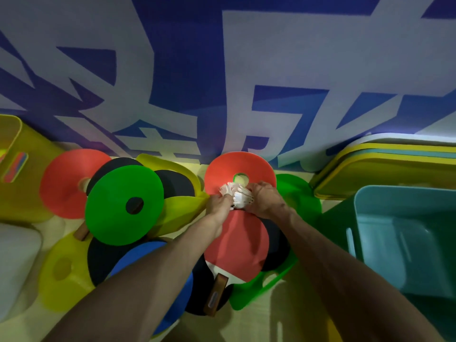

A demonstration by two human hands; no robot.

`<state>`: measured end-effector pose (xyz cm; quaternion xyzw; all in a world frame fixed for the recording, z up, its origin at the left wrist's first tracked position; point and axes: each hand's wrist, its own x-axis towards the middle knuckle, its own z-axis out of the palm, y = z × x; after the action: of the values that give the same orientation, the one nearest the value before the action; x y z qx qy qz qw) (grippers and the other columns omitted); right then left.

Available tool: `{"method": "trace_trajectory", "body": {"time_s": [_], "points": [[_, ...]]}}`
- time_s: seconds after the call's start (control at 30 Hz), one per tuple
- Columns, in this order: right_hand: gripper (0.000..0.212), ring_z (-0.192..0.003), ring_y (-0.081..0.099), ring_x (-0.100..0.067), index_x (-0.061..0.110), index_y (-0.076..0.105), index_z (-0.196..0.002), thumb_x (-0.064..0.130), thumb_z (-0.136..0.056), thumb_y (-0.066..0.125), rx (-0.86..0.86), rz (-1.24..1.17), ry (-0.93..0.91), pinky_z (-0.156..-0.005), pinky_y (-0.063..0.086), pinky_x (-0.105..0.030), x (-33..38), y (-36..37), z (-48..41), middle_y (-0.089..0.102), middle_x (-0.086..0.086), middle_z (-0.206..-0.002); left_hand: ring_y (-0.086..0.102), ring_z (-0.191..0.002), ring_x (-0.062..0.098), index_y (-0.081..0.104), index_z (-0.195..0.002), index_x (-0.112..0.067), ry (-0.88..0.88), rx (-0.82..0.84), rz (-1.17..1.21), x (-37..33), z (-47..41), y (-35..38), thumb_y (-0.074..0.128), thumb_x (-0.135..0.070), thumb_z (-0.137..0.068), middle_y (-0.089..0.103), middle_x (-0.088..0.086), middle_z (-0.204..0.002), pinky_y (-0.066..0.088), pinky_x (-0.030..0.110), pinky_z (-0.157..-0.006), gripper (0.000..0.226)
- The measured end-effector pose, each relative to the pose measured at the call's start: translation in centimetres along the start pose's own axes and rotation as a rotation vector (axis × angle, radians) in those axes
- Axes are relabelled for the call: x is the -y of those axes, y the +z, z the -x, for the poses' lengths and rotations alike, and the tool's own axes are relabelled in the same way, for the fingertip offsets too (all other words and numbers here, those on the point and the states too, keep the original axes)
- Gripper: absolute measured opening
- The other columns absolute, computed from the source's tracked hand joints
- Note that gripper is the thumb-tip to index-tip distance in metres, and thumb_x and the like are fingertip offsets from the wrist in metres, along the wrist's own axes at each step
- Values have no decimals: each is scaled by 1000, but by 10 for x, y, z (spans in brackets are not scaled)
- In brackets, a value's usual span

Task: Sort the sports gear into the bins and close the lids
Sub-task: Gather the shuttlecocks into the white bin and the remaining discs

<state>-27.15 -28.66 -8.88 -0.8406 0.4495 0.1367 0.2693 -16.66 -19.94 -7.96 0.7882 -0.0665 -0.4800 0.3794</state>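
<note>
Both my hands meet over a pile of gear. My left hand [219,203] is shut on a white feather shuttlecock [226,189]. My right hand [265,200] is shut on another white shuttlecock [241,199]. Under them lie an orange disc with a centre hole [237,166] and a red table tennis paddle [238,248] with a wooden handle [216,293]. To the left, a green disc [123,206] tops a heap of black, blue [183,290], orange [63,183] and yellow [61,270] discs. A teal bin [404,233] stands open on the right.
A yellow bin [22,169] stands at the far left, with a white object [17,265] below it. Stacked lids, yellow, teal and white [385,156], lie behind the teal bin. A blue-and-white banner wall [222,70] closes off the back. Another green disc [298,193] lies beside my right hand.
</note>
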Motion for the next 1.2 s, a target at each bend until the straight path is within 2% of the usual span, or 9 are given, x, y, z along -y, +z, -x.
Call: {"method": "trace_trajectory", "body": {"time_s": [0.17, 0.3, 0.43, 0.57, 0.7, 0.83, 0.93, 1.07, 1.2], "points": [[60, -124, 46, -28, 24, 47, -136, 32, -81, 68, -14, -148, 70, -110, 34, -39, -2, -11, 2, 42, -7, -135, 57, -76, 20, 60, -102, -12, 35, 43, 8, -3, -2, 5, 57, -18, -87, 63, 9, -94, 43, 27, -66, 16], [56, -119, 47, -25, 27, 52, -129, 31, -77, 72, -63, -259, 65, -107, 34, -43, 3, -25, 7, 44, -5, -130, 61, -81, 17, 62, -99, -13, 126, 55, 84, -12, 2, 0, 66, -21, -84, 69, 5, -96, 47, 28, -73, 17], [58, -111, 56, -26, 21, 61, -119, 38, -67, 79, -156, -334, -12, -97, 46, -40, 19, -42, 12, 60, -8, -120, 65, -87, 15, 59, -109, -10, 208, 37, 178, -27, 14, -19, 73, -19, -82, 68, 7, -106, 50, 20, -68, 32], [46, -93, 64, -21, 14, 65, -114, 20, -70, 80, -243, -413, -112, -78, 46, -25, 47, -64, 24, 67, -3, -103, 63, -66, -5, 56, -118, -5, 344, 23, 204, -48, 40, -53, 68, -11, -85, 66, 5, -103, 47, 5, -56, 36], [40, -91, 64, -22, 14, 65, -112, 25, -75, 77, -282, -491, -155, -80, 49, -32, 84, -72, 35, 70, -6, -104, 62, -82, 6, 60, -119, -5, 429, -49, 229, -62, 68, -106, 70, -14, -85, 66, 7, -109, 48, 13, -72, 37], [43, -94, 61, -17, 10, 58, -120, 19, -81, 74, -220, -646, -197, -80, 44, -23, 143, -72, 47, 64, 1, -107, 63, -99, 15, 60, -120, -6, 470, -187, 250, -63, 92, -182, 74, -23, -81, 67, 5, -112, 49, 28, -89, 46], [41, -94, 64, -19, 15, 61, -116, 27, -79, 75, -193, -715, -249, -86, 51, -34, 202, -65, 56, 68, -2, -104, 64, -98, 20, 64, -115, -5, 503, -294, 273, -53, 106, -245, 79, -32, -74, 69, 11, -110, 51, 33, -87, 50], [17, -64, 57, -9, 13, 61, -103, 15, -87, 68, -12, -897, -342, -52, 48, -21, 279, -48, 69, 63, 3, -79, 64, -88, 13, 64, -118, -8, 506, -418, 304, -32, 132, -323, 75, -30, -79, 69, 9, -109, 49, 24, -77, 46], [16, -44, 47, -3, 10, 60, -103, 8, -88, 64, 120, -981, -361, -44, 41, -19, 352, -25, 86, 57, 1, -67, 58, -71, 3, 62, -114, -14, 517, -494, 356, -6, 153, -390, 71, -23, -84, 68, 3, -93, 44, 15, -59, 33]]}}
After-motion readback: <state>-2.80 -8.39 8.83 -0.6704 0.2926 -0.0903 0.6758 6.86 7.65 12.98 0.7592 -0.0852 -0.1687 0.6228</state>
